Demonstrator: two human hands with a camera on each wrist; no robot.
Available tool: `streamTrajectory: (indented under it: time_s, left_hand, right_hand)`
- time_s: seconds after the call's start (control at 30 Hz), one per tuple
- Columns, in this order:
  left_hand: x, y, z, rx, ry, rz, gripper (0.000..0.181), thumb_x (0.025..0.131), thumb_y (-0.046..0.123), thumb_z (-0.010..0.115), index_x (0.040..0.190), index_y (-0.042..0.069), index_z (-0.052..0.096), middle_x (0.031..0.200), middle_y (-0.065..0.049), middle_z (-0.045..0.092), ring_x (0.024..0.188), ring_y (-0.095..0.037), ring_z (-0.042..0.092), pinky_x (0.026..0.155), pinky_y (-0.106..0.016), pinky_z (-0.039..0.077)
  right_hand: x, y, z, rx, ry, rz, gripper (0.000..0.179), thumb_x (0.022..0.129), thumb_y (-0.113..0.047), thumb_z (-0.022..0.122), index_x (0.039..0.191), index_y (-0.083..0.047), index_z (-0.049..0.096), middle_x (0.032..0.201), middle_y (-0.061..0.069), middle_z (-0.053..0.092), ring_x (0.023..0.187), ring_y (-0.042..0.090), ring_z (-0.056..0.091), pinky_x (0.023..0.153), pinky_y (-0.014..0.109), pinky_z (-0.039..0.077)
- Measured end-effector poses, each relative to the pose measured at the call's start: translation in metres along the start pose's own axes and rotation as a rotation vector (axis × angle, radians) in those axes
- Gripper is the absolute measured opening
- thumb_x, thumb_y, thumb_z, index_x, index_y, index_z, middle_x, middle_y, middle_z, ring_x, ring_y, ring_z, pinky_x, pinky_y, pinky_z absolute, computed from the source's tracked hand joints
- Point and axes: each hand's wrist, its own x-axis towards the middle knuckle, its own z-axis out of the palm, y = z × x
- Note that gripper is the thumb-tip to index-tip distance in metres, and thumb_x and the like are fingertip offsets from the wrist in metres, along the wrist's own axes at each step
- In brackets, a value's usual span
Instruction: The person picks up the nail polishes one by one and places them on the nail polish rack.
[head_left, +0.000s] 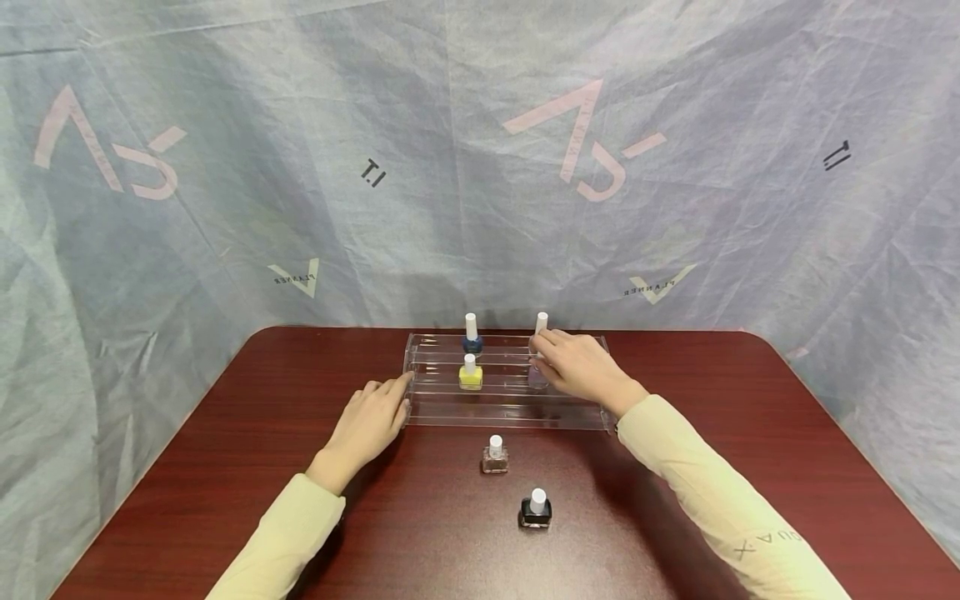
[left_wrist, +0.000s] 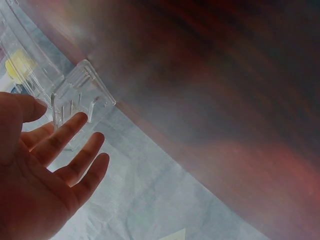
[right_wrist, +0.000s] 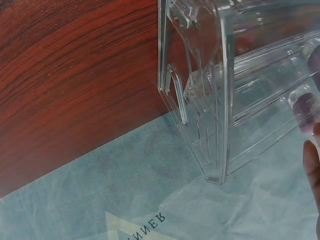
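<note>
A clear acrylic tiered rack [head_left: 510,412] stands towards the back of the table. My left hand [head_left: 372,418] is at its left end, fingers extended and fingertips right at the clear side panel. At the rack's top tier, my right hand [head_left: 581,364] pinches a white-capped nail polish bottle [head_left: 542,320]; its purple body [right_wrist: 304,109] shows by the fingertips in the right wrist view. Just below, partly behind the hand, a purple bottle [head_left: 537,377] sits on the middle tier. To the left are a blue bottle [head_left: 472,342] on top and a yellow bottle [head_left: 470,378] beneath it.
On the dark red table [head_left: 420,533], in front of the rack, stand a pinkish-brown glittery nail polish bottle [head_left: 495,460] and, nearer me, a black one [head_left: 536,512]. A grey printed cloth [head_left: 450,167] hangs right behind the table's back edge.
</note>
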Motion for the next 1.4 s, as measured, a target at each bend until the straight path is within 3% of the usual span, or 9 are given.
streamTrajectory:
  time_s: [0.6, 0.83, 1.4]
  left_hand:
    - [0.001, -0.001, 0.002, 0.003, 0.001, -0.004, 0.043, 0.092, 0.022, 0.052, 0.133, 0.011, 0.046, 0.114, -0.008, 0.063, 0.096, -0.030, 0.057, 0.075, -0.041, 0.046]
    - [0.001, -0.001, 0.002, 0.005, 0.008, -0.004, 0.043, 0.091, 0.022, 0.052, 0.133, 0.012, 0.046, 0.114, -0.008, 0.063, 0.095, -0.029, 0.057, 0.075, -0.041, 0.046]
    - [0.001, -0.001, 0.003, 0.007, 0.009, -0.001, 0.044, 0.091, 0.022, 0.053, 0.133, 0.011, 0.046, 0.114, -0.008, 0.064, 0.096, -0.030, 0.057, 0.074, -0.041, 0.046]
  right_hand:
    - [-0.002, 0.003, -0.011, 0.010, -0.007, 0.032, 0.021, 0.084, -0.025, 0.063, 0.101, -0.012, 0.061, 0.091, -0.003, 0.059, 0.075, 0.012, 0.057, 0.058, 0.029, 0.048]
    - [-0.004, 0.004, -0.018, -0.016, -0.017, 0.035, 0.021, 0.085, -0.026, 0.062, 0.099, -0.010, 0.059, 0.085, -0.002, 0.055, 0.073, 0.014, 0.052, 0.059, 0.029, 0.045]
    - [-0.009, -0.006, -0.031, -0.051, 0.014, -0.007, 0.025, 0.081, -0.021, 0.064, 0.103, -0.009, 0.058, 0.089, 0.000, 0.056, 0.078, 0.016, 0.053, 0.062, 0.030, 0.042]
